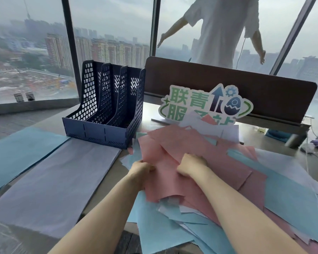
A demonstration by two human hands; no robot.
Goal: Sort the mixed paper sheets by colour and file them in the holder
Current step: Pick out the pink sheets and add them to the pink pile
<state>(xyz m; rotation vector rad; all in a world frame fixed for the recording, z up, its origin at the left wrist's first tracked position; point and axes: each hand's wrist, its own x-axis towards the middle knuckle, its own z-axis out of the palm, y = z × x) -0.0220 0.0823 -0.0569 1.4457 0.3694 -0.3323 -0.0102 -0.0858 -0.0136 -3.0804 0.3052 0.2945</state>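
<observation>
While both hands work the mixed heap, head view: left hand (140,167) and right hand (191,164), fingers curled, pinch the near edge of the top pink sheet (165,153), long axis running away from them; holder (103,129) stands beyond-left, nearer the left hand.

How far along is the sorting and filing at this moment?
Done: a blue stack and a white stack lie sorted left of the pile. In hand: both hands, left and right, grip pink sheets on the mixed pile. Left: that pile is large, and the holder looks empty.
</observation>
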